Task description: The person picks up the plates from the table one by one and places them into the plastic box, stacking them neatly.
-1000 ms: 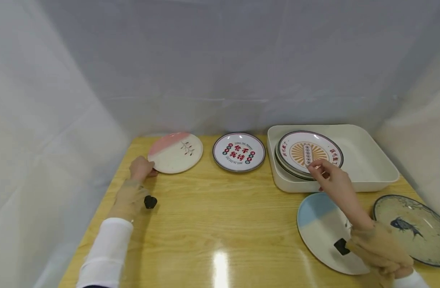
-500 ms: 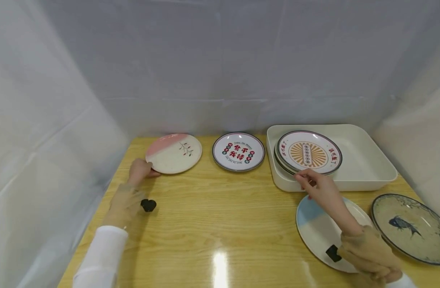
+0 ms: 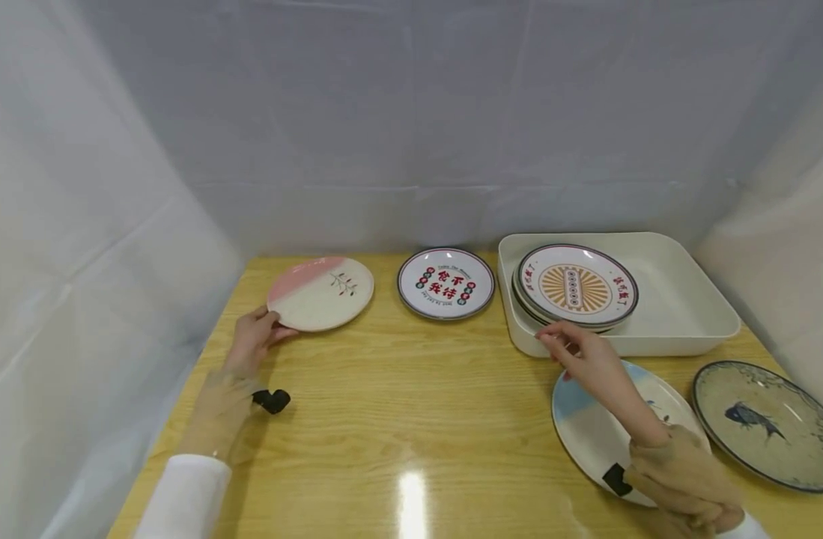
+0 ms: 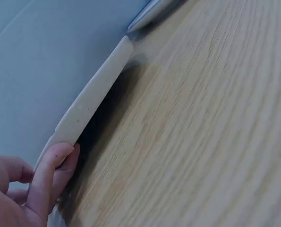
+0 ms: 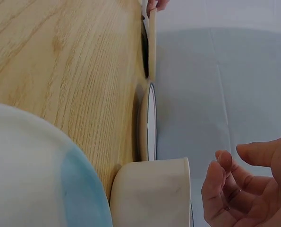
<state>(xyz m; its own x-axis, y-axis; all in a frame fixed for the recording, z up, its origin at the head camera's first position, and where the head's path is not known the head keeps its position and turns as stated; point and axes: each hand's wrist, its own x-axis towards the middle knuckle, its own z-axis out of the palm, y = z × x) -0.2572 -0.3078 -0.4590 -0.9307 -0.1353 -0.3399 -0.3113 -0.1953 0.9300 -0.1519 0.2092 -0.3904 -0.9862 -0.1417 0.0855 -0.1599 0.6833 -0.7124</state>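
My left hand (image 3: pixel 254 335) grips the near-left edge of a round pink-and-cream plate (image 3: pixel 323 303) with a painted twig. In the left wrist view a dark gap shows under the plate's rim (image 4: pixel 90 101), so at least the held side is off the table; thumb and fingers pinch that rim. My right hand (image 3: pixel 586 359) hovers in front of the white tray, above the blue-and-cream plate (image 3: pixel 593 434). Its fingers are loosely bent and hold nothing, the thumb apart from them in the right wrist view. A stack of plates (image 3: pixel 576 288), topped by one with an orange sunburst, sits in the tray's left part.
A white tray (image 3: pixel 694 299) stands at the back right. Between it and the held plate lies a small white plate (image 3: pixel 445 284) with red lettering. A fish-painted plate (image 3: pixel 768 419) is at the far right. White sheeting (image 3: pixel 411 127) rises behind the wooden table (image 3: pixel 398 397).
My left hand has drawn the pink-and-cream plate slightly left and toward me, raising its held side. My right hand has moved left and nearer, away from the stacked plates, holding nothing.
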